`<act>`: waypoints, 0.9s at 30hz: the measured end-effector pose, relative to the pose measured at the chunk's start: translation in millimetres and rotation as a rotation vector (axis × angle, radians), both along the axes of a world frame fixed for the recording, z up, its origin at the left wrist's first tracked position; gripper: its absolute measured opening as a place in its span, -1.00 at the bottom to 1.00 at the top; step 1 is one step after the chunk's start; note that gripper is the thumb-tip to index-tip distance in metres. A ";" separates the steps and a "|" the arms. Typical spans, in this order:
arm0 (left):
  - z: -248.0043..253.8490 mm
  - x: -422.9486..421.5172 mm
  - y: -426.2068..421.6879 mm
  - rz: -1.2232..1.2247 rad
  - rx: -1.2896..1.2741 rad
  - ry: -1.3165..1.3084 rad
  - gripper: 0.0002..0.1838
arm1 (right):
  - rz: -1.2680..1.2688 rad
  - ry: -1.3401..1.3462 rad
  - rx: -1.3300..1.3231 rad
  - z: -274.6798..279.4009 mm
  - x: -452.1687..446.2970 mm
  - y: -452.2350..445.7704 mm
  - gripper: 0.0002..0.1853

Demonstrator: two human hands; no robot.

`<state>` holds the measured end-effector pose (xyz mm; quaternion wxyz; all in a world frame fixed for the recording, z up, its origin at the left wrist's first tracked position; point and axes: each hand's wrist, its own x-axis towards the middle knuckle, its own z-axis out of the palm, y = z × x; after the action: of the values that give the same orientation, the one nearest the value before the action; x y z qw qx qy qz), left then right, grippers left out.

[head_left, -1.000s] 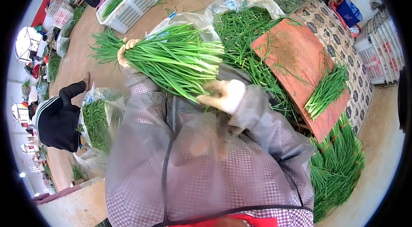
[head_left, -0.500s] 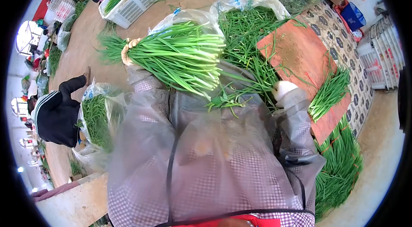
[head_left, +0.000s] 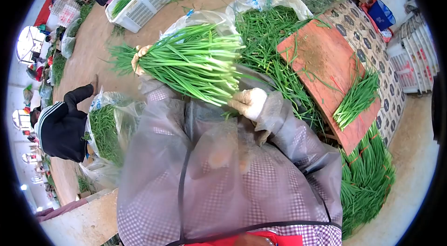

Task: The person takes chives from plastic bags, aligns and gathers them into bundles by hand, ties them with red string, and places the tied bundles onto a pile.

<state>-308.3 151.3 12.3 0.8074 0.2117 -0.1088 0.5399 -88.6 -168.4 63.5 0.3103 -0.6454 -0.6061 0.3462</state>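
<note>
A large bunch of garlic chives [head_left: 195,62] lies sideways in front of me, white stem ends to the right and leaf tips to the left. My left hand [head_left: 139,60], in a pale glove, is wrapped around it near the leafy end. At the lower stem ends, my gloved right hand [head_left: 250,102] has its fingers curled and pressed together on the edge of the bunch; the fingertips are partly hidden. Just beyond, an open plastic bag [head_left: 302,8] is full of loose green leaves [head_left: 265,27].
On my right, a reddish board [head_left: 316,60] carries a smaller chive bunch [head_left: 358,99]. Tied bundles [head_left: 368,176] lie below it. A white crate [head_left: 144,6] stands at the back left. One person in dark clothes [head_left: 60,129] sits at left by a bag of greens [head_left: 104,129].
My right hand has moved left, from the loose leaves by the board to the stem ends of the bunch. The trimmings hanging there are mostly out of sight. My left hand keeps its grip.
</note>
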 end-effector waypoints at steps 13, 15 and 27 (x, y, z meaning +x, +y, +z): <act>27.0 -2.3 14.3 -0.179 0.225 -0.225 -0.68 | -0.156 -0.290 0.006 -37.8 65.1 -12.2 0.02; 48.9 10.8 -1.6 -0.199 0.232 -0.238 -0.69 | -0.013 -0.238 -0.082 -36.6 41.9 6.8 -0.24; 94.2 14.2 -28.6 -0.292 0.332 -0.205 -0.72 | -0.285 0.457 0.146 41.6 74.5 -24.1 -0.62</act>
<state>-294.1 122.6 106.5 0.8157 0.2674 -0.3069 0.4110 -14.1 -192.5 105.1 0.5300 -0.6053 -0.4469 0.3911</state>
